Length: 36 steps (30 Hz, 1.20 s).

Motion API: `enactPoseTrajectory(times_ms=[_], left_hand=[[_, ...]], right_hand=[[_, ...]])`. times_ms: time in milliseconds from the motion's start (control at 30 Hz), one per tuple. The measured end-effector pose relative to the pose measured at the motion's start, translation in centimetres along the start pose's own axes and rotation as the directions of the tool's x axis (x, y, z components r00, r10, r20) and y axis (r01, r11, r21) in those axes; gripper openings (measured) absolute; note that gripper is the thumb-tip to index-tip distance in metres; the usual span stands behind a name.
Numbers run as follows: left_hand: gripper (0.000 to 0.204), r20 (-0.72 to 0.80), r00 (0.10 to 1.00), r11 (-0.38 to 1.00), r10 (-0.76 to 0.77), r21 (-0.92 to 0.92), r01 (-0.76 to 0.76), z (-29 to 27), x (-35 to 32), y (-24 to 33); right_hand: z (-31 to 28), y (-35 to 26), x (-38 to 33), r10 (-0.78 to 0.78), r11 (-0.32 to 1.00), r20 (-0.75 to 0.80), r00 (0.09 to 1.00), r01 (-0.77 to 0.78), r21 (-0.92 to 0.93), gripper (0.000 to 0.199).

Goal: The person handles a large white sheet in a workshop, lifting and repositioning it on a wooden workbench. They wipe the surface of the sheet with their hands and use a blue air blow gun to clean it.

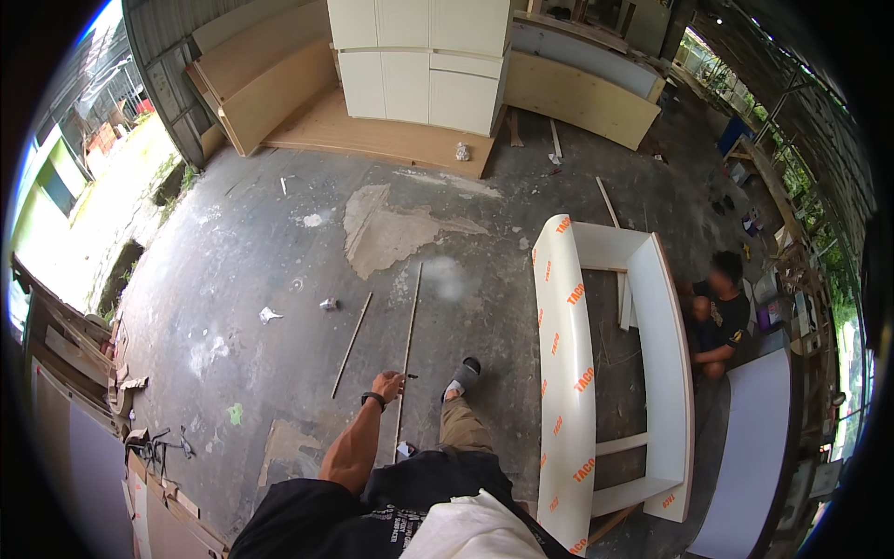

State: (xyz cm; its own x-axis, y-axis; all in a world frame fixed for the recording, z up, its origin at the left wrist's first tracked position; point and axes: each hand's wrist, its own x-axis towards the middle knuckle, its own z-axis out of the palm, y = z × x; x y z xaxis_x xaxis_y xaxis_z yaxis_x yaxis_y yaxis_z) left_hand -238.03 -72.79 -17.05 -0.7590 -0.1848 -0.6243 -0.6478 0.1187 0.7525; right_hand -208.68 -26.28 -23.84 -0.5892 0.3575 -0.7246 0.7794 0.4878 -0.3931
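My left hand (387,385), with a black band at the wrist, reaches down and forward over the floor. Its fingers are closed, and a small dark stick-like thing (412,375) pokes out of them to the right; its kind is too small to make out. Right beside those fingers runs a long thin strip (411,326), lying lengthwise on the floor. A shorter thin strip (352,345) lies to its left. My right hand is out of view. A white cloth (480,529) covers part of the lower edge.
On the right stands a long white cabinet frame (566,373) with printed film on its curved side. Beyond it a person (719,317) crouches. A large cream cabinet (424,70) stands at the back on a brown board (317,130). A small can (329,305) lies on the floor.
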Motion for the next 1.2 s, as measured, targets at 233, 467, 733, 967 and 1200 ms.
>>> enactPoseTrajectory(times_ms=[233,467,733,967,1200], left_hand=[[0.043,0.035,0.971,0.954,-0.236,0.199,0.225,-1.5,13.4,10.3],[0.045,-0.127,0.919,0.927,-0.373,-0.019,0.374,-6.7,25.5,18.2],[0.046,-0.108,0.846,0.83,-0.523,0.162,0.534,-4.0,41.6,28.6],[0.038,-0.083,0.913,0.805,-0.399,0.445,0.393,6.2,65.8,51.1],[0.025,0.558,0.805,0.508,0.202,0.643,-0.573,27.0,89.3,78.7]], right_hand=[[-4.5,-18.0,16.9,-0.206,0.954,-0.022,0.978,0.195,-0.226,0.026],[-20.7,-49.9,34.2,-0.305,0.876,-0.196,0.932,0.356,0.326,0.03],[-30.1,-65.7,50.5,-0.339,0.811,-0.296,0.893,0.437,0.389,0.023],[-27.5,-57.6,57.4,0.241,0.798,0.106,0.965,-0.259,0.544,0.034],[-25.7,-61.9,60.8,0.402,0.181,0.152,0.903,-0.241,0.954,0.028]])
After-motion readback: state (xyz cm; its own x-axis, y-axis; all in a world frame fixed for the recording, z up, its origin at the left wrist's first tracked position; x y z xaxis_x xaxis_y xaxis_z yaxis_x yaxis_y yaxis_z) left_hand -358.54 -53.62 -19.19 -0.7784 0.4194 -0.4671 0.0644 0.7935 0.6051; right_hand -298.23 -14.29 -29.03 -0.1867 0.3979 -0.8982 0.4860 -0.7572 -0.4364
